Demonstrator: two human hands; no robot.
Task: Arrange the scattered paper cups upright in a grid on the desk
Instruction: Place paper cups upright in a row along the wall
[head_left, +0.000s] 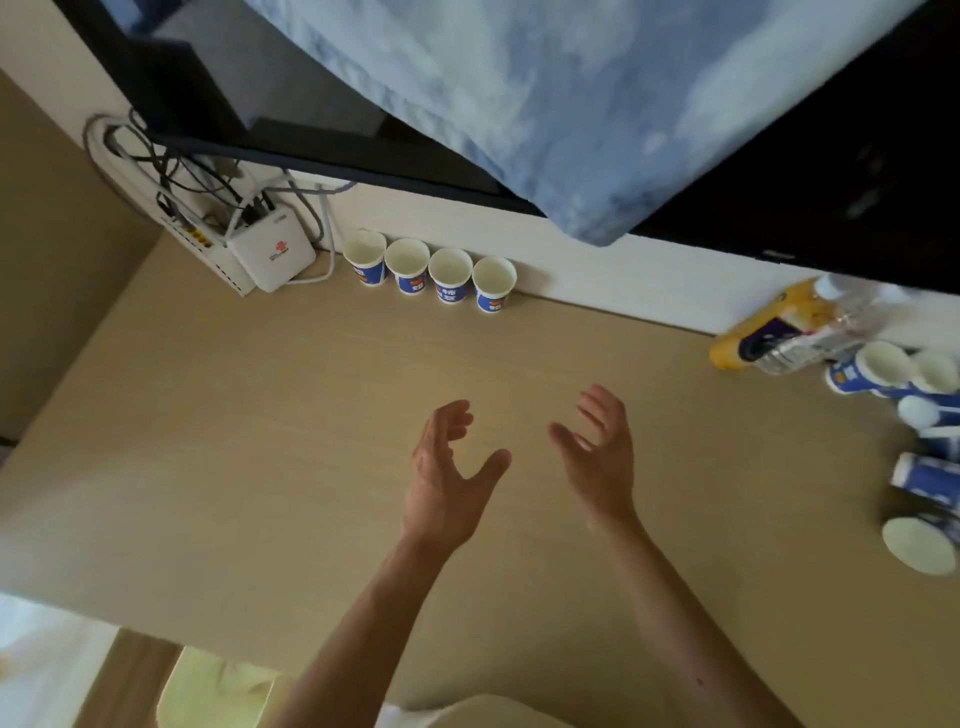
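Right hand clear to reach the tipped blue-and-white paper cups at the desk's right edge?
Probably yes. The right hand is open and empty, and only bare beige desk lies between it and the tipped blue-and-white paper cups.

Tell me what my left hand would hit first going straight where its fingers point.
The left hand would probably reach the rightmost upright cup in the row first; depth is unclear.

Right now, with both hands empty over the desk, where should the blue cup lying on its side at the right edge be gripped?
Probably round the middle of the tipped cup, across its blue side wall, coming from above with the right hand, the nearer one. The cup lies on its side, so the curved wall faces up and no open mouth sits on top to pinch.
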